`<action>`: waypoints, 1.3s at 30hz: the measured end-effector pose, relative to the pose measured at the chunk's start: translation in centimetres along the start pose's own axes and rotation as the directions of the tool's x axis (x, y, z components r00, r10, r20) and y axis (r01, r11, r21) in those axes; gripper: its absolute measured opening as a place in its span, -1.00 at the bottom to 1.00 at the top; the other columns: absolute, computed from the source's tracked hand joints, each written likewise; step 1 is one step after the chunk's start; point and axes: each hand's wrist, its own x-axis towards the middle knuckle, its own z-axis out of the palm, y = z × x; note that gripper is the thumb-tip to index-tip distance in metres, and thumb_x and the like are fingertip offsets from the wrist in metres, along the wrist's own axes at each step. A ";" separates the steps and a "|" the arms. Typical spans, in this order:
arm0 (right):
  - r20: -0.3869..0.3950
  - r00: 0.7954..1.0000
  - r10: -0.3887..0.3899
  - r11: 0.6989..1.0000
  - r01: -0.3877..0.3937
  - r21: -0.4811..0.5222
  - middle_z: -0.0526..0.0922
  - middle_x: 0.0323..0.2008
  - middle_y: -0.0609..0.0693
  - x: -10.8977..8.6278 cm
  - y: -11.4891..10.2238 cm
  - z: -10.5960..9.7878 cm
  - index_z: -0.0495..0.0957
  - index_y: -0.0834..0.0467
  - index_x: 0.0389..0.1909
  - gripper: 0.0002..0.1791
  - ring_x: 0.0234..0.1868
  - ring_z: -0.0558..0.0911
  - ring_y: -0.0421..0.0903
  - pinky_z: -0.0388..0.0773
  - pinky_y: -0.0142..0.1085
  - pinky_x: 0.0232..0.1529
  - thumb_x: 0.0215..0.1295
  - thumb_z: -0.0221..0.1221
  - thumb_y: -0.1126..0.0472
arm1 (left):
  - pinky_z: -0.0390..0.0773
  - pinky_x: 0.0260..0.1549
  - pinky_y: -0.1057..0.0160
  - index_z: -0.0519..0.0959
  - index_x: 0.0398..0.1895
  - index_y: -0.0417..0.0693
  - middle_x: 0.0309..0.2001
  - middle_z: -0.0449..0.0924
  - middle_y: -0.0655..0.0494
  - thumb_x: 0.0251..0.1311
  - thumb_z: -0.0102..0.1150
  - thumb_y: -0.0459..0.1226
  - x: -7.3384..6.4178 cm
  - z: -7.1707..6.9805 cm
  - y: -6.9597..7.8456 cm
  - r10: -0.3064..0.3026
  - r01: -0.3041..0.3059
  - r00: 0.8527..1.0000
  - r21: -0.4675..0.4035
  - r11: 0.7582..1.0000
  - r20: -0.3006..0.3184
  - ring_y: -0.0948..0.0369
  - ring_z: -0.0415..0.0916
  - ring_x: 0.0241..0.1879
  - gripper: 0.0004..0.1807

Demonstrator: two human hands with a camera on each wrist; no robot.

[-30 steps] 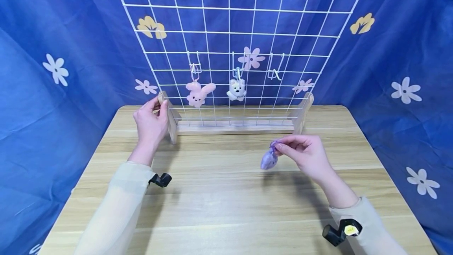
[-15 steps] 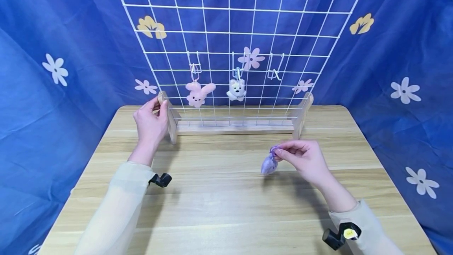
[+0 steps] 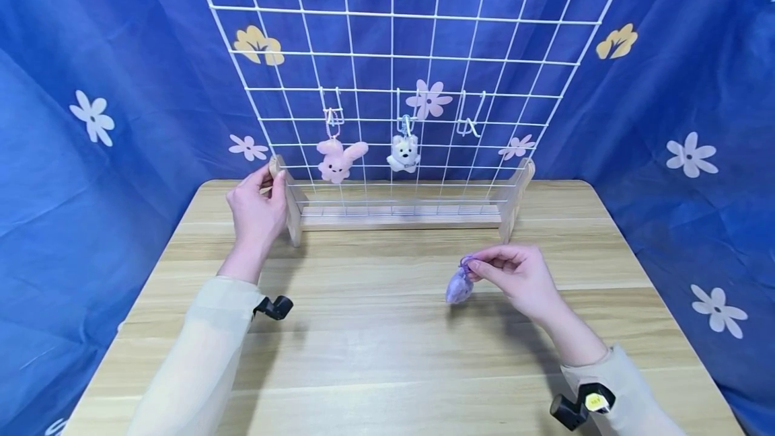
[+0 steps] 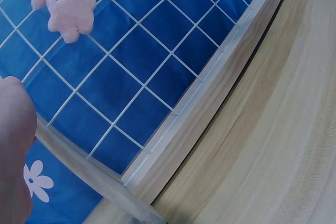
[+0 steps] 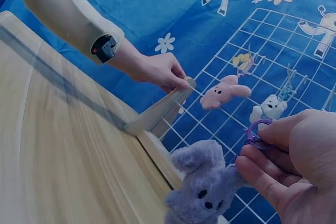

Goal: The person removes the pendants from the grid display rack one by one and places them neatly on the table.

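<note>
My right hand [image 3: 514, 280] pinches the purple ring of a plush keychain [image 3: 459, 286], holding it over the right half of the table. In the right wrist view, this purple plush [image 5: 199, 187] shows long ears and a dark-eyed face. My left hand [image 3: 257, 206] grips the top of the left wooden upright [image 3: 288, 204] of a stand that bears a white wire grid [image 3: 374, 54]. From hooks on the grid hang a pink bunny plush [image 3: 339, 160] and a white bear-like plush [image 3: 404, 153]. To their right, a third white hook [image 3: 469, 126] carries nothing.
The wooden tabletop [image 3: 363, 342] stretches in front of the stand. A wooden crossbar [image 3: 399, 219] joins the stand's two uprights at the base. Behind and at both sides hangs a blue flowered cloth [image 3: 678, 86]. Each sleeve carries a small black camera [image 3: 275, 307].
My right hand has moved down and slightly toward me with the purple plush keychain, away from the grid. The left hand keeps its hold on the upright.
</note>
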 end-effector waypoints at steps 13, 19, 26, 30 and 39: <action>0.003 1.000 0.010 1.000 -0.010 0.009 0.79 -0.20 0.31 -0.9 0.9 0.0 0.66 0.57 -0.14 -0.87 -0.29 0.80 -0.09 0.80 -0.20 -0.21 0.33 0.27 0.58 | 0.52 -0.28 0.72 0.76 0.05 -0.26 -0.10 0.80 -0.14 0.44 0.30 -0.25 0.0 -0.1 0.1 -0.008 0.008 1.000 0.009 1.000 0.005 0.04 0.78 -0.12 -0.72; 0.000 1.000 -0.003 1.000 0.003 0.010 0.78 -0.20 0.33 -1.3 1.2 0.1 0.66 0.56 -0.16 -0.88 -0.31 0.80 -0.09 0.81 -0.19 -0.24 0.32 0.27 0.60 | 0.54 -0.27 0.71 0.76 0.06 -0.25 -0.10 0.80 -0.13 0.44 0.30 -0.25 0.0 -0.1 0.0 -0.019 0.019 1.000 0.006 1.000 0.008 0.05 0.78 -0.11 -0.72; 0.000 1.000 -0.015 1.000 0.015 0.010 0.78 -0.20 0.33 -1.7 1.5 0.3 0.67 0.54 -0.17 -0.89 -0.29 0.80 -0.10 0.80 -0.22 -0.24 0.32 0.28 0.59 | 0.55 -0.27 0.71 0.76 0.07 -0.26 -0.10 0.80 -0.13 0.45 0.30 -0.26 0.0 0.0 -0.2 -0.015 0.015 1.000 0.003 1.000 0.007 0.05 0.77 -0.11 -0.72; 0.008 1.000 0.017 0.999 -0.018 0.039 0.78 -0.18 0.32 -2.0 1.6 0.5 0.66 0.55 -0.14 -0.87 -0.26 0.80 -0.08 0.80 -0.18 -0.20 0.33 0.29 0.56 | 0.54 -0.27 0.71 0.76 0.06 -0.26 -0.11 0.80 -0.13 0.45 0.29 -0.26 0.0 0.0 -0.3 -0.016 0.016 1.000 0.005 1.000 0.007 0.04 0.77 -0.11 -0.72; 0.024 0.998 0.049 0.995 -0.051 0.087 0.77 -0.17 0.34 -2.5 2.7 0.8 0.65 0.56 -0.14 -0.87 -0.26 0.81 -0.05 0.80 -0.09 -0.17 0.35 0.28 0.55 | 0.53 -0.25 0.72 0.76 0.07 -0.25 -0.10 0.80 -0.15 0.45 0.29 -0.25 0.0 -0.1 -0.2 -0.012 0.012 1.000 0.014 1.000 0.013 0.05 0.76 -0.09 -0.72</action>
